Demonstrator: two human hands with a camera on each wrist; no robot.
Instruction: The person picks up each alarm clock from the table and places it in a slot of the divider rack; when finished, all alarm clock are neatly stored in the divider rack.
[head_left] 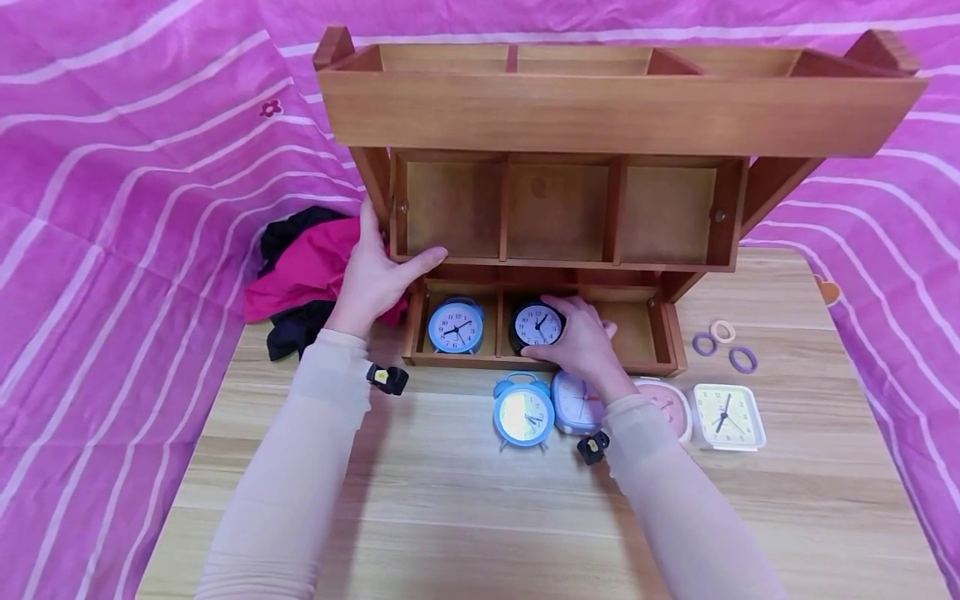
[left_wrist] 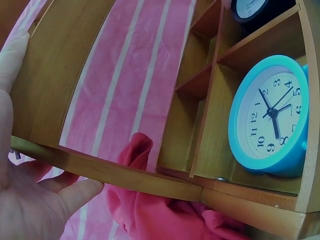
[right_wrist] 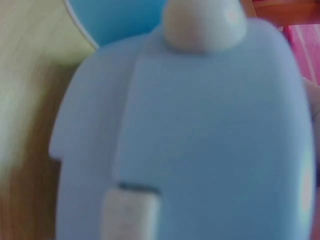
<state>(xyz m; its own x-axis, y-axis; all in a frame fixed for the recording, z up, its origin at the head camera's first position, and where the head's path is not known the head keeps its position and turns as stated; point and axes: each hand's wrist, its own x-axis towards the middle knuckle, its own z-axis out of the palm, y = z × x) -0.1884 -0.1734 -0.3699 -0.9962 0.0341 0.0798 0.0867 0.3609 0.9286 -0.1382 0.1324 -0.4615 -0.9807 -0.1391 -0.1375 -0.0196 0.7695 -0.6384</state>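
My left hand (head_left: 375,279) grips the left side of a wooden tiered shelf (head_left: 600,112); in the left wrist view its fingers and thumb are either side of the side board (left_wrist: 125,172). A round black alarm clock (head_left: 537,325) stands in the middle bottom compartment. My right hand (head_left: 583,337) holds it, thumb at the lower edge and fingers over the top right. In the left bottom compartment sits a round blue alarm clock (head_left: 456,327), facing out. A lavender clock (head_left: 576,402), partly hidden by the right wrist, fills most of the right wrist view.
In front of the shelf stand a blue twin-bell alarm clock (head_left: 523,415), a pink clock (head_left: 666,404) and a white square clock (head_left: 727,417). Several rings (head_left: 742,360) lie to the right. Pink and black cloth (head_left: 307,271) is heaped at the left. A striped pink sheet (head_left: 135,250) hangs around the table.
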